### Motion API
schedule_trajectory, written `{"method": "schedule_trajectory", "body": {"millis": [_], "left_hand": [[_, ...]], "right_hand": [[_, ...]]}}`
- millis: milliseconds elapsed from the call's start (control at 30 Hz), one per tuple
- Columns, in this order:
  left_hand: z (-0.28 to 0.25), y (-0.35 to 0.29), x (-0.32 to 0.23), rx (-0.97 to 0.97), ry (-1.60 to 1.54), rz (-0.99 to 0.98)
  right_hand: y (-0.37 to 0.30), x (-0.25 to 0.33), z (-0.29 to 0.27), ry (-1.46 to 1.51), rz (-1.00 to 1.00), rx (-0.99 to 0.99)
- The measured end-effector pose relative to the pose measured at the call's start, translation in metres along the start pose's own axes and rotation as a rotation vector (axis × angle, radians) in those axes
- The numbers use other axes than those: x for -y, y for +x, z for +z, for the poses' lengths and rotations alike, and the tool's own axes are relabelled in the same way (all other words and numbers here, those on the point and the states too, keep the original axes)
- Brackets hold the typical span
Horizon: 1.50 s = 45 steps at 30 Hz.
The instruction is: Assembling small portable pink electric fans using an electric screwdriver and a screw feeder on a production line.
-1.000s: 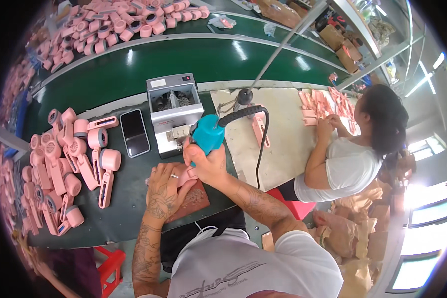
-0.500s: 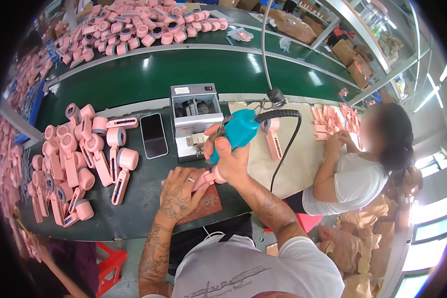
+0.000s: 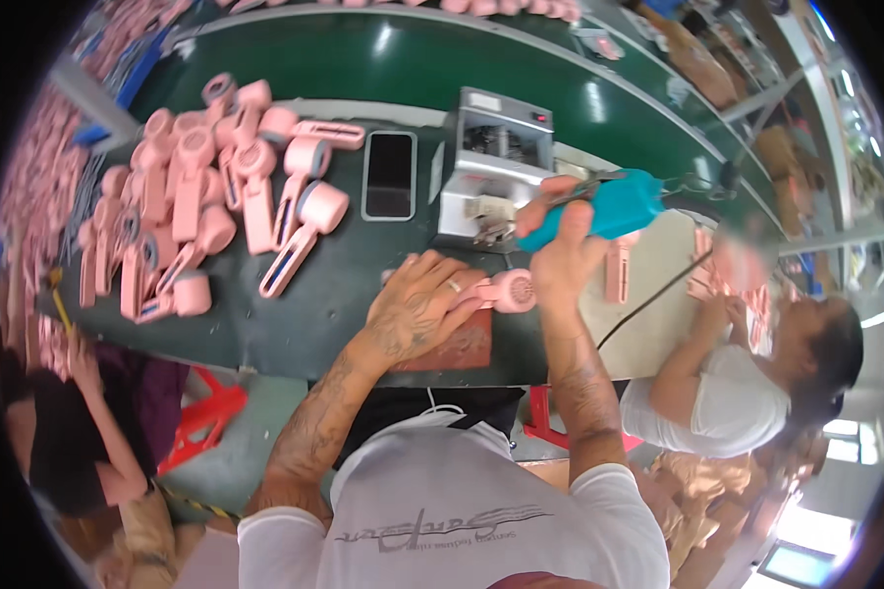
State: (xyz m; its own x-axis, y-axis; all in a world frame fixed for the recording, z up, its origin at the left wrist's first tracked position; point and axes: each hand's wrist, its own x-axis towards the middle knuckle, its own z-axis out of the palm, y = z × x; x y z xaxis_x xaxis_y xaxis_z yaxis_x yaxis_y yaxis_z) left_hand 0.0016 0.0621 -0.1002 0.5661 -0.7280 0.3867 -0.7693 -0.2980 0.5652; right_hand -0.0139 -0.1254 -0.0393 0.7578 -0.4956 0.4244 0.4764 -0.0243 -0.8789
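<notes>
My left hand (image 3: 420,306) is closed round the handle of a pink handheld fan, over a reddish-brown pad (image 3: 449,350) at the table's near edge. The round slotted head of that fan (image 3: 514,292) sticks out to the right of my fingers. My right hand (image 3: 565,250) grips a teal electric screwdriver (image 3: 604,208), held almost level above the fan. Its working end is by the front of a grey screw feeder (image 3: 491,162), and the bit itself is too blurred to make out. A cable and a hanging hook lie at its far end.
A heap of pink fans (image 3: 182,191) covers the table's left side. Beside the feeder lies a phone (image 3: 390,177). Another pink fan (image 3: 617,270) rests on beige sheeting at right. A co-worker in white (image 3: 712,378) sits at right; another person's arm (image 3: 98,402) shows at left.
My head view has shifted, so the table sits further right and higher. The screwdriver has tipped from a downward slant to nearly level. More of the held fan's head now shows.
</notes>
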Motion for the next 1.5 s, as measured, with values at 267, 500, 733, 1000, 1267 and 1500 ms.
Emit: {"method": "schedule_trajectory", "body": {"millis": [267,500,733,1000,1267,1500], "left_hand": [[0.003,-0.015,0.003,-0.019,-0.01,-0.012],[0.004,-0.014,0.005,0.018,-0.019,-0.03],[0.002,-0.006,0.002,-0.001,0.011,-0.032],[0.003,-0.014,0.004,0.053,0.039,-0.069],[-0.001,0.003,-0.001,0.088,0.025,-0.013],[-0.007,-0.003,-0.011,0.06,0.022,-0.049]], "right_hand": [[-0.003,-0.028,0.02,0.04,-0.041,0.046],[-0.008,-0.025,0.02,0.043,0.018,0.054],[-0.042,0.014,-0.008,0.11,0.089,0.077],[-0.059,0.013,-0.009,0.039,0.15,0.119],[-0.068,0.013,-0.008,-0.178,0.165,0.048],[-0.085,-0.021,-0.015,0.07,0.173,0.133]]}}
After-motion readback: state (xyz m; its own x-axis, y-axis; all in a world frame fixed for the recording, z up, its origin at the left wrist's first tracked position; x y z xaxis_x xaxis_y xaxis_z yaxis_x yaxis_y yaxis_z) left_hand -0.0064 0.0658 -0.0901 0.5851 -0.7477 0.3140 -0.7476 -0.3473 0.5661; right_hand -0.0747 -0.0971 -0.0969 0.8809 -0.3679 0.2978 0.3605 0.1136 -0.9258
